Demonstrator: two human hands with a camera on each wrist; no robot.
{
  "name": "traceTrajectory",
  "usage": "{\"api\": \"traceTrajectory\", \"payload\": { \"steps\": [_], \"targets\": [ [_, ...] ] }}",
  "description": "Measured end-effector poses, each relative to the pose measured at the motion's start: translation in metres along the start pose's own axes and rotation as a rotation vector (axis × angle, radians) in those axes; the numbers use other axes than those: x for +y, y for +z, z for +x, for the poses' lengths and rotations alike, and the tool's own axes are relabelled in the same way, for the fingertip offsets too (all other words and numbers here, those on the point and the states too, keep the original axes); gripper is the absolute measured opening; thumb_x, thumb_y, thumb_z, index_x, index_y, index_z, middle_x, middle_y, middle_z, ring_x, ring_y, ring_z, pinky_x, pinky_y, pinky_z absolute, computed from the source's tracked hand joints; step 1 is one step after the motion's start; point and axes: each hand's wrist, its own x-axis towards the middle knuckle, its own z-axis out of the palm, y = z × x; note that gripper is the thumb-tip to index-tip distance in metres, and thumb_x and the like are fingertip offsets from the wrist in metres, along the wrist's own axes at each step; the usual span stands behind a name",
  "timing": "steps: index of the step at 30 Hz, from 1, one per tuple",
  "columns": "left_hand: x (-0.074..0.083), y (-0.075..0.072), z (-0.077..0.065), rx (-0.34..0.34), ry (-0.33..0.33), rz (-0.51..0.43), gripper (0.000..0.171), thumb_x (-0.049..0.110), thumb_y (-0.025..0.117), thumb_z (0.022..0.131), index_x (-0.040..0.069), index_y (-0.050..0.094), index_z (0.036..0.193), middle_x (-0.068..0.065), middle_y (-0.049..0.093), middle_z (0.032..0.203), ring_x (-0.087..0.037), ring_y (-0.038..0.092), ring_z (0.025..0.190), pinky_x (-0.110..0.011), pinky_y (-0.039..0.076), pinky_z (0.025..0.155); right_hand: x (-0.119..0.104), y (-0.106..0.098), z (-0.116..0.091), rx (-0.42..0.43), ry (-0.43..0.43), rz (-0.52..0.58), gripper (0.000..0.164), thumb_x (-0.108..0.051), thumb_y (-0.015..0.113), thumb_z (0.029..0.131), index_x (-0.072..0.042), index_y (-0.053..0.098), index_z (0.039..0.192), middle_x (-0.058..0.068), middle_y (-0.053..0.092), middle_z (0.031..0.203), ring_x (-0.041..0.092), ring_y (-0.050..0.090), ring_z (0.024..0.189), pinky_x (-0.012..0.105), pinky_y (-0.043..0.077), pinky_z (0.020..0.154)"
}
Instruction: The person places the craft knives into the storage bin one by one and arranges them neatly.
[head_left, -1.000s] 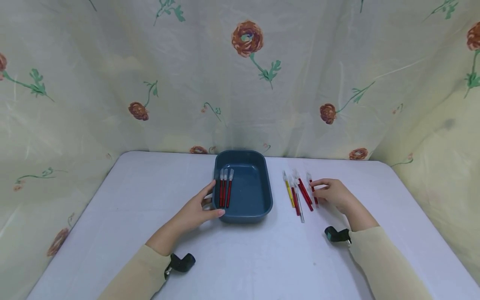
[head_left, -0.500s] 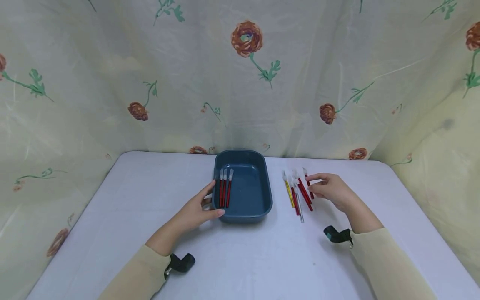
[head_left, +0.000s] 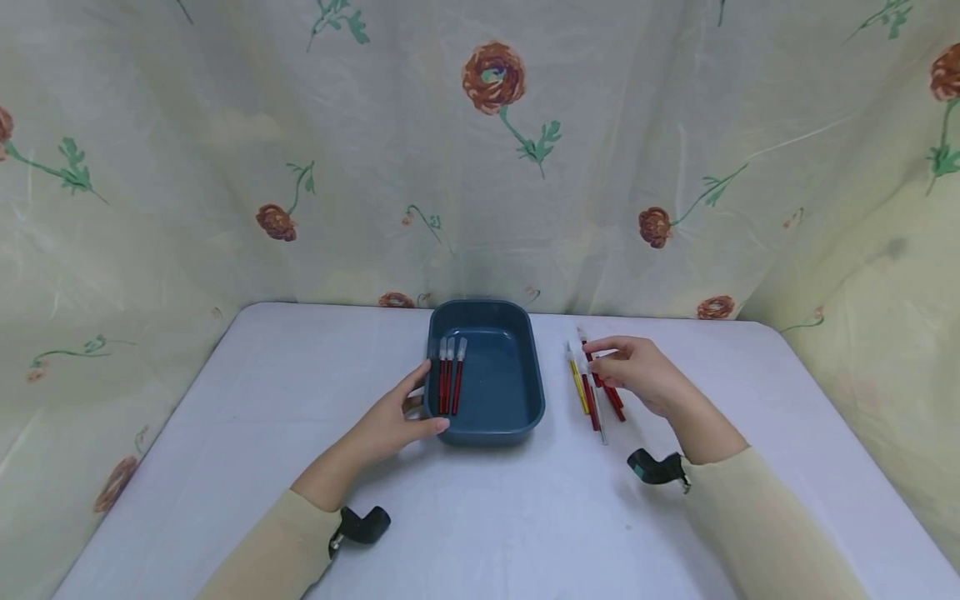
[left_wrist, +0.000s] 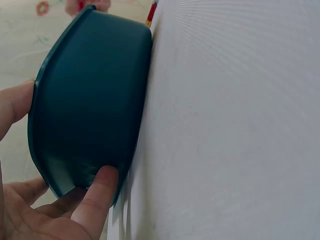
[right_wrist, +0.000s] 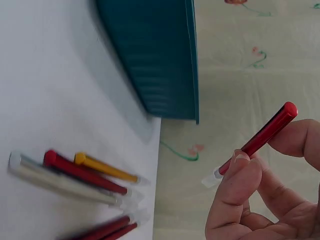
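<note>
A blue plastic tray [head_left: 498, 383] stands on the table, with 3 red craft knives [head_left: 457, 385] with clear caps lying side by side along its left side. My left hand [head_left: 386, 425] holds the tray's left side, thumb near the front corner and fingers at the rim. Right of the tray, my right hand [head_left: 637, 375] pinches another red craft knife [right_wrist: 267, 131] between thumb and fingers, raised above the table, its clear cap pointing away. Beneath that hand lie a yellow craft knife [right_wrist: 105, 166], a silver craft knife [right_wrist: 60, 182] and more red craft knives [right_wrist: 82, 171].
The white-covered table [head_left: 517, 525] ends at the back against a flowered curtain [head_left: 360, 150]. A black wrist camera [head_left: 363, 527] sits at the left cuff, and another black wrist camera [head_left: 656, 467] at the right cuff.
My right hand has lifted the red craft knife from the right edge of the group and carried it left over the others. My left hand and the tray have stayed put.
</note>
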Motion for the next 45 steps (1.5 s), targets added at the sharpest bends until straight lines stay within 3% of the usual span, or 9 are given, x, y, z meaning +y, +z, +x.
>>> {"api": "traceTrajectory", "payload": {
  "steps": [6, 21, 31, 45],
  "targets": [
    [0.001, 0.0, 0.0, -0.004, -0.006, -0.006, 0.097, 0.024, 0.081, 0.087, 0.02, 0.019, 0.162, -0.013, 0.027, 0.163, -0.038, 0.04, 0.141, -0.051, 0.043, 0.107, -0.009, 0.012, 0.001, -0.018, -0.003, 0.043, 0.041, -0.014, 0.058, 0.099, -0.002, 0.057, 0.138, 0.024, 0.06, 0.129, 0.031, 0.058, 0.106, 0.04, 0.05, 0.098],
    [-0.002, -0.001, 0.001, -0.004, -0.007, 0.024, 0.098, 0.03, 0.081, 0.087, 0.021, 0.019, 0.162, -0.012, 0.026, 0.163, -0.039, 0.039, 0.141, -0.051, 0.044, 0.106, -0.03, 0.043, 0.012, -0.072, -0.02, 0.093, 0.042, -0.012, 0.062, 0.095, -0.004, 0.06, 0.136, 0.021, 0.064, 0.124, 0.028, 0.06, 0.1, 0.046, 0.048, 0.102],
    [0.0, -0.001, 0.0, -0.006, -0.008, 0.014, 0.096, 0.028, 0.079, 0.088, 0.02, 0.018, 0.162, -0.012, 0.025, 0.164, -0.04, 0.038, 0.142, -0.052, 0.044, 0.105, -0.047, 0.067, 0.017, -0.105, -0.055, 0.136, 0.037, -0.009, 0.064, 0.096, -0.002, 0.063, 0.132, 0.025, 0.064, 0.124, 0.023, 0.064, 0.096, 0.04, 0.053, 0.096],
    [0.001, -0.001, 0.001, -0.004, -0.013, 0.014, 0.097, 0.031, 0.08, 0.088, 0.019, 0.019, 0.162, -0.014, 0.026, 0.163, -0.041, 0.04, 0.141, -0.052, 0.044, 0.106, -0.056, 0.103, 0.035, -0.109, -0.072, 0.139, 0.037, -0.01, 0.067, 0.094, 0.001, 0.064, 0.13, 0.017, 0.066, 0.117, 0.027, 0.068, 0.097, 0.043, 0.053, 0.098]
  ]
}}
